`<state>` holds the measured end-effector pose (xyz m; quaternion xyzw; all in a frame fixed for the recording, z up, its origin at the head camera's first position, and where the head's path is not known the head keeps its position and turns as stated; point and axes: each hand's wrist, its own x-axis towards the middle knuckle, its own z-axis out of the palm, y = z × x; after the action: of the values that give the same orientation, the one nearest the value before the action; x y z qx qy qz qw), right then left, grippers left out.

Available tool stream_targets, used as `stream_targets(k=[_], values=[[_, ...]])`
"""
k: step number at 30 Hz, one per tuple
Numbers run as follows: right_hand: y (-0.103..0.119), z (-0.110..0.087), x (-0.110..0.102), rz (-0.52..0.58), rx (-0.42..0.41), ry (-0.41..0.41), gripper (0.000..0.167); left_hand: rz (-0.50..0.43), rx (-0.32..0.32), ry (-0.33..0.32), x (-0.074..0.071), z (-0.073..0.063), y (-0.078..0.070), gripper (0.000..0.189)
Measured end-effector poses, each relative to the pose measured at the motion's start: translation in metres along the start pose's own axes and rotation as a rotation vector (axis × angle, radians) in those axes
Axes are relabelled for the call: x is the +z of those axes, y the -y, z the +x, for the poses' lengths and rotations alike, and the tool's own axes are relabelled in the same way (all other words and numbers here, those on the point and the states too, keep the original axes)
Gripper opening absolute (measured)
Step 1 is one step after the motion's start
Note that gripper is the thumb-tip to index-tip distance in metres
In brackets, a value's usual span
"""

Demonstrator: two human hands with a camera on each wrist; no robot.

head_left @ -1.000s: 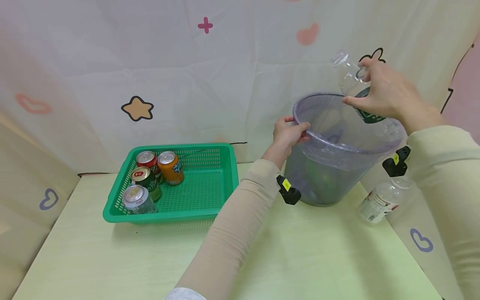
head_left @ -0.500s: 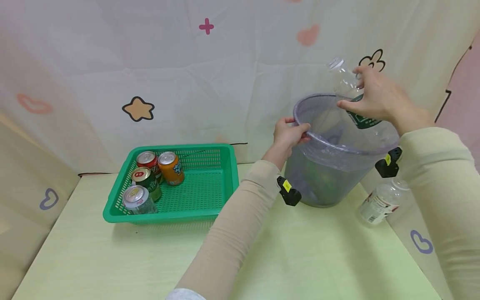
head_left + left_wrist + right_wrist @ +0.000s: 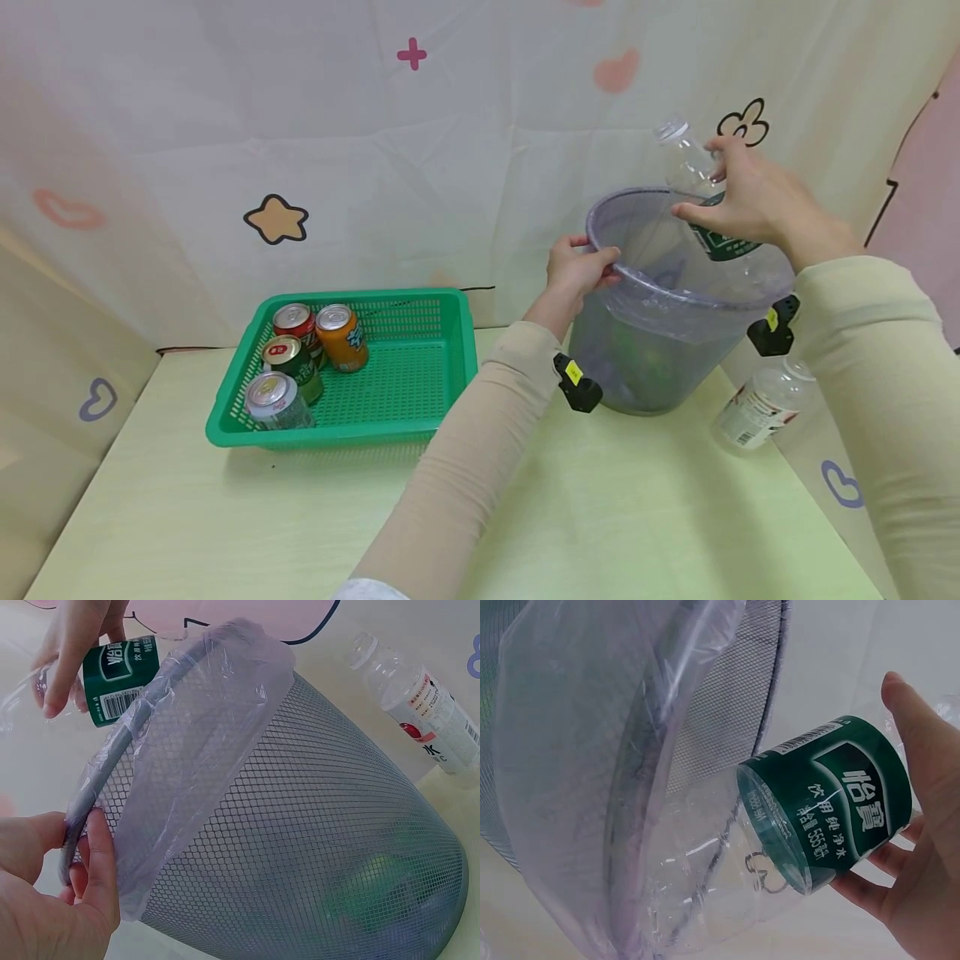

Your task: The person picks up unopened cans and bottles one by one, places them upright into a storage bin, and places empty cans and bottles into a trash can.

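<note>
My left hand (image 3: 573,271) pinches the near left rim of a mesh wastebasket (image 3: 626,367), over which a thin, translucent purple bag is folded. Above the basket's mouth, my right hand (image 3: 772,200) grips a clear plastic bottle (image 3: 686,162) with a green label. The bottle is tilted, its neck pointing up and left and its lower end inside the mouth. In the right wrist view, thumb and fingers lie on either side of the label (image 3: 847,795). Greenish contents (image 3: 367,885) show dimly through the mesh in the left wrist view.
Right of the basket stands another clear bottle (image 3: 757,408) with a white label, near the table's right edge. A green plastic basket (image 3: 405,429) at left holds several drink cans, among them an orange can (image 3: 342,337). A patterned curtain (image 3: 375,183) hangs behind the table.
My right hand has moved left and slightly down with the green-labelled bottle, bringing it lower into the basket's mouth. My left hand has kept its place on the rim.
</note>
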<state>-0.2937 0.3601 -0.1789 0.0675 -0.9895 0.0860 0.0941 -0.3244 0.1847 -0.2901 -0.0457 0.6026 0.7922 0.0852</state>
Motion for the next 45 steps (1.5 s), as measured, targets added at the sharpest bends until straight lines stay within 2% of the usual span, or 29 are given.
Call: stream_targets(k=[16,35,45], values=[[-0.005,-0.001,0.006,0.046,0.006,0.023,0.093,0.008,0.008,0.013,-0.002,-0.001,0.0,0.033],[-0.008,-0.004,0.003,0.038,0.015,0.052,0.091,0.019,0.018,0.014,-0.001,0.001,0.0,0.033],[-0.011,-0.007,0.001,0.018,-0.015,0.055,0.089,0.012,0.011,0.016,0.0,0.001,0.001,0.033]])
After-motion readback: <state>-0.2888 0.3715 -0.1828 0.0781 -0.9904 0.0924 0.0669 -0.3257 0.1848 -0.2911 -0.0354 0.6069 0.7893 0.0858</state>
